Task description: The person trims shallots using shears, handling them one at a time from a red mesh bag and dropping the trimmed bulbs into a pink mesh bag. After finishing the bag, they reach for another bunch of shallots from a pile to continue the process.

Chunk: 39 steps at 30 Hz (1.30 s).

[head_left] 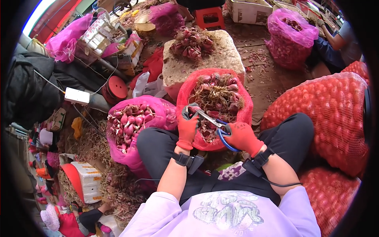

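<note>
My right hand (241, 137), in a red glove, grips scissors (211, 119) with blue handles. Their blades point up and left, reaching the fingers of my left hand (187, 128). That hand wears a red glove with dark fingertips; its fingers are curled, and what they hold is hidden. Both hands are over an open red mesh bag (246, 102) between my knees, filled with shallots (215, 94) with dry stems and roots. To its left stands a pink mesh bag (158, 104) of trimmed-looking shallots (130, 122). Beyond, a bunch of shallots (193, 41) lies on a pale foam block (229, 47).
Big red mesh sacks (316, 106) crowd my right side. A full pink bag (290, 43) stands far right, beside another person (341, 41). Behind the block is a red stool (209, 17). Dry trimmings (118, 185) and a white foam box (89, 183) lie left.
</note>
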Each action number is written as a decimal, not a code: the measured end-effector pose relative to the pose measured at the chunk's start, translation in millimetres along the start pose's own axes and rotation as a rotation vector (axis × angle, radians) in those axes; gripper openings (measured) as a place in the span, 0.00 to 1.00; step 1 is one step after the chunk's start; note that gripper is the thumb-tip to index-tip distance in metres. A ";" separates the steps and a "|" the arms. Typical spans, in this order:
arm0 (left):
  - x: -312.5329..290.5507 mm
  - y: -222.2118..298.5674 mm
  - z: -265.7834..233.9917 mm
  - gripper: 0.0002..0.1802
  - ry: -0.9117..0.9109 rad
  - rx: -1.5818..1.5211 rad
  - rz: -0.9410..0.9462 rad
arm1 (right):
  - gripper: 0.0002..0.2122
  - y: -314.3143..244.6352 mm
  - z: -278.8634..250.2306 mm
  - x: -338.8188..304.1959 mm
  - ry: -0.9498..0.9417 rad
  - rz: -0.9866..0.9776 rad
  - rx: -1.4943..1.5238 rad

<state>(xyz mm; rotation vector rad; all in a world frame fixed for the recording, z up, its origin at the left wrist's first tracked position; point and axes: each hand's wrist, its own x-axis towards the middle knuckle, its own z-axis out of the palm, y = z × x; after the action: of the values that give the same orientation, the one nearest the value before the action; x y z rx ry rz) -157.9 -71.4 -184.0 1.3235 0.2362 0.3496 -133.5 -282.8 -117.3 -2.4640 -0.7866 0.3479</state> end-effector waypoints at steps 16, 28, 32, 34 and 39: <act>-13.0 10.0 16.3 0.18 0.078 0.307 0.032 | 0.21 1.9 12.6 2.4 0.000 0.068 0.080; -27.3 25.4 41.8 0.20 -0.214 0.285 -0.059 | 0.14 1.3 -11.1 24.9 0.215 -0.127 0.590; -33.8 16.6 42.7 0.19 -0.342 0.477 0.057 | 0.13 11.3 -2.4 28.3 0.267 -0.277 0.398; -33.8 19.2 43.3 0.19 -0.373 0.494 0.101 | 0.12 12.3 -9.0 26.4 0.148 -0.219 0.594; -35.2 44.6 53.4 0.15 -0.473 0.169 -0.225 | 0.09 22.9 -25.3 28.9 -0.182 -0.038 0.936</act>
<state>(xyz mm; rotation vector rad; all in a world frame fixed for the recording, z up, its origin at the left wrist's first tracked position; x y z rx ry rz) -176.2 -123.8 -129.3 1.4888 0.0145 -0.1805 -90.1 -291.7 -111.3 -1.5506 -0.5515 0.7357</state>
